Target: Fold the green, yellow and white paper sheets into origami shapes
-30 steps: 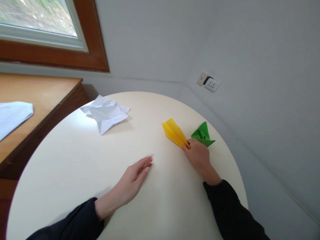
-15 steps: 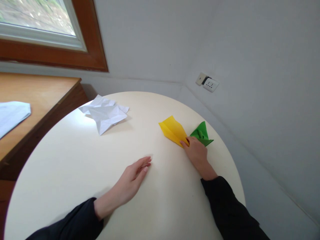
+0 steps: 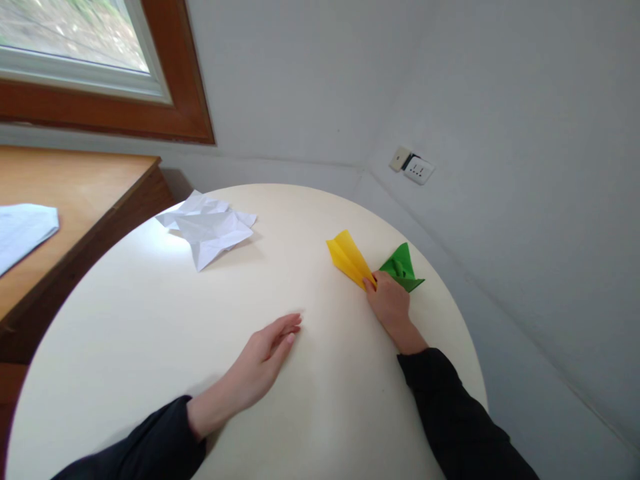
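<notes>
right hand (image 3: 390, 302) pinches yellow paper (image 3: 348, 257) near green paper (image 3: 406, 264); left hand (image 3: 260, 365) rests unclenched.

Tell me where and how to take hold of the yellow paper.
Probably best to pinch the yellow paper at its narrow near end, coming from the near right: it tapers there, while the far end fans out wide. The right hand has its grip there.

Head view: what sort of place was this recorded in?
Probably the corner of a plain indoor room, perhaps a home or office: a round cream-white table stands near pale painted walls, with a brown wood-framed window and a white rectangular wall socket.
</notes>
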A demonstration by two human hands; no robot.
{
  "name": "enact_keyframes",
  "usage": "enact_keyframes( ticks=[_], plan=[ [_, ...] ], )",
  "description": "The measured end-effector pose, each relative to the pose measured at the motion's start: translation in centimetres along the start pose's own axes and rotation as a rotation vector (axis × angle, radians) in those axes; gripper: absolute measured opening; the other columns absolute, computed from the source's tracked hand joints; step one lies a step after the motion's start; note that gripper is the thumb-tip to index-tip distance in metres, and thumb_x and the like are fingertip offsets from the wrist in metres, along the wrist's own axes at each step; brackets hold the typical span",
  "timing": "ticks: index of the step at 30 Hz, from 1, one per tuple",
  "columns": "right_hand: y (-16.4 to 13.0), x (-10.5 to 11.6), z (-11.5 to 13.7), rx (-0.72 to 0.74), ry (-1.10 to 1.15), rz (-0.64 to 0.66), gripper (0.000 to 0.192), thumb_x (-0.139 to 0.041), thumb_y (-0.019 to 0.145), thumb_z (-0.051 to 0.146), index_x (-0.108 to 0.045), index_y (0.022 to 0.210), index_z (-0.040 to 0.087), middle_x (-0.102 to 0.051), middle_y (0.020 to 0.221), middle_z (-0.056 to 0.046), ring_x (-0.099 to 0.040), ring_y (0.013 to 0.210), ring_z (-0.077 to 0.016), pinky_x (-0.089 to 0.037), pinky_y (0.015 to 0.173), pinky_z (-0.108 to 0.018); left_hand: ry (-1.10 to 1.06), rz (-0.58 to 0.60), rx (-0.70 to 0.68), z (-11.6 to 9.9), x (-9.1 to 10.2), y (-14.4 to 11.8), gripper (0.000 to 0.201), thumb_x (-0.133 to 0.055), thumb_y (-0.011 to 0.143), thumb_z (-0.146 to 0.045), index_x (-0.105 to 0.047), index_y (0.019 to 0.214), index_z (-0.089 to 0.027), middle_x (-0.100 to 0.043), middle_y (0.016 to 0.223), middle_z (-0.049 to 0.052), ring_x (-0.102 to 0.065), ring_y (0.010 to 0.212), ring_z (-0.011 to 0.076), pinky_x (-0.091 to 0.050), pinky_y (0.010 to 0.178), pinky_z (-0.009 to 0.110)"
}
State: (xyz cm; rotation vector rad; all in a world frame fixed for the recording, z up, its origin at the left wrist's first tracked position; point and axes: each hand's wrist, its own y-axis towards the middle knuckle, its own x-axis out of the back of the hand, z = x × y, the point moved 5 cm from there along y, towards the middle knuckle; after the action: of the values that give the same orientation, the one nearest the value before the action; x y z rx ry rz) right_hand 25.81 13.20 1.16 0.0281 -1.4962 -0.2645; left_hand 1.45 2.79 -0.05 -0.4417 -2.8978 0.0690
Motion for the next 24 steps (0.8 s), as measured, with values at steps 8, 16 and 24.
enact_keyframes(
  ticks=[8, 16, 24],
  plan=[
    [0.26, -0.36, -0.01, -0.026, 0.004, 0.024, 0.017, -0.047, 0.088, 0.026, -0.06, 0.09, 0.015, -0.065, 0.091, -0.008, -0.059, 0.077, -0.0191, -0.031, 0.056, -0.027, 0.024, 0.001, -0.007, 0.1, -0.03, 0.06, 0.048, -0.041, 0.087, -0.041, -0.048, 0.124, -0.012, -0.057, 0.124, 0.014, -0.056, 0.111, 0.0227, -0.04, 0.1, 0.04],
    [0.22, -0.57, -0.15, -0.034, 0.053, -0.005, 0.017, -0.047, 0.087, 0.025, -0.059, 0.09, 0.014, -0.064, 0.093, -0.009, -0.058, 0.079, -0.0193, -0.032, 0.057, -0.026, -0.005, -0.025, -0.022, 0.47, -0.02, 0.19, 0.05, -0.043, 0.084, -0.044, -0.049, 0.122, -0.012, -0.059, 0.121, 0.014, -0.057, 0.109, 0.0235, -0.04, 0.1, 0.041],
    [0.0, -0.43, -0.58, 0.002, 0.139, -0.071, 0.018, -0.047, 0.085, 0.025, -0.062, 0.084, 0.015, -0.064, 0.089, -0.008, -0.057, 0.077, -0.019, -0.035, 0.061, -0.026, -0.01, -0.057, -0.042, 0.95, 0.11, 0.24, 0.05, -0.044, 0.084, -0.047, -0.051, 0.12, -0.012, -0.06, 0.119, 0.014, -0.058, 0.107, 0.0239, -0.04, 0.099, 0.043]
  ],
)
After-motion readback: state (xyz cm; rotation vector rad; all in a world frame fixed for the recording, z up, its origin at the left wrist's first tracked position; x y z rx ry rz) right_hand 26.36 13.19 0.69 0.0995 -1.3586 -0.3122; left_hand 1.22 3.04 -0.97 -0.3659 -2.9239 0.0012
